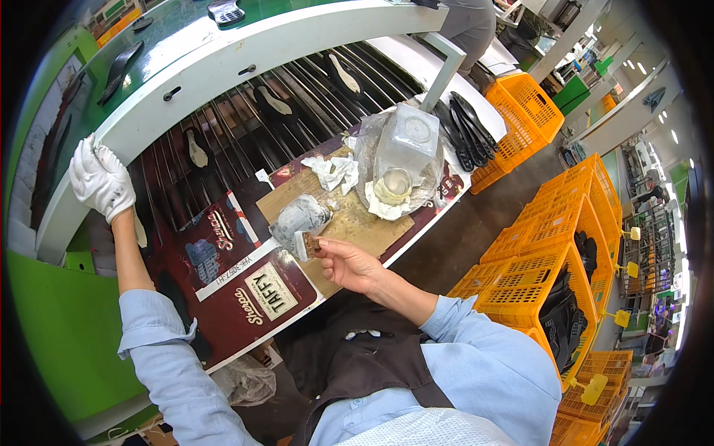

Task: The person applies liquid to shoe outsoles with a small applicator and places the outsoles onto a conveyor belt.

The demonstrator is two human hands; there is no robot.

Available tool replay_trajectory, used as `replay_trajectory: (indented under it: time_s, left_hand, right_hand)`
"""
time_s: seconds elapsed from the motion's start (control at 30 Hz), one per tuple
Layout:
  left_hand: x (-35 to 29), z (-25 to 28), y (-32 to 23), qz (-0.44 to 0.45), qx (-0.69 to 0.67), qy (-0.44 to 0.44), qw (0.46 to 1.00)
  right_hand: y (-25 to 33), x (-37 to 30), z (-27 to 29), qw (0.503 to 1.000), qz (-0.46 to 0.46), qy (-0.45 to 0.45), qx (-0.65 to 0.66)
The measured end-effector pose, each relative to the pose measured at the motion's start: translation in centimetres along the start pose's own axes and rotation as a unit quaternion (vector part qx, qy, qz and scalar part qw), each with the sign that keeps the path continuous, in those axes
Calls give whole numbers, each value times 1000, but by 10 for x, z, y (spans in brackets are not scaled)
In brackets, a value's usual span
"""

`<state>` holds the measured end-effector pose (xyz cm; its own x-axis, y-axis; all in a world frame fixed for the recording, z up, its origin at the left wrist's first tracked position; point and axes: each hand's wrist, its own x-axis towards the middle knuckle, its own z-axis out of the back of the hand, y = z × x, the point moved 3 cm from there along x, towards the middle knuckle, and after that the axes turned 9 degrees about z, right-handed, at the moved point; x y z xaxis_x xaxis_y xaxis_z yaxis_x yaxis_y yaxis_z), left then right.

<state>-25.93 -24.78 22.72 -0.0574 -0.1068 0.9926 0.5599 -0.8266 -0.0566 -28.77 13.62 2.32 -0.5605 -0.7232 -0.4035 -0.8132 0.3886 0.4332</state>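
Note:
My right hand (351, 266), bare, pinches the short brown handle of a brush (303, 245) with pale bristles. The brush end touches or sits right beside a grey, smeared, plastic-wrapped container (301, 218) on a stained cardboard sheet (366, 230). At the left, my left hand (103, 180) wears a white glove and lies against the pale curved rail (201, 65). Its fingers are curled together; what they hold, if anything, is hidden. Beyond the rail's near side, dark shoe soles with pale middles (196, 149) lie on a rack of dark bars (223, 123).
A clear plastic bottle (407, 137) stands upside down in crumpled film beside white tissue (332, 172). Black soles (468, 134) are stacked at the board's far right end. Orange crates (535, 275), some holding black soles, stand along my right. A person in grey trousers (470, 30) stands beyond.

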Motion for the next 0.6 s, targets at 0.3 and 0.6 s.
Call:
replay_trajectory:
  time_s: [0.3,0.6]
  left_hand:
    - [2,4,-7,-2,5,5,1000]
    - [4,8,-8,-5,11,10,1000]
  right_hand:
    - [0,-1,-1,1000,-4,2,-4]
    - [-1,0,2,1000,-7,2,14]
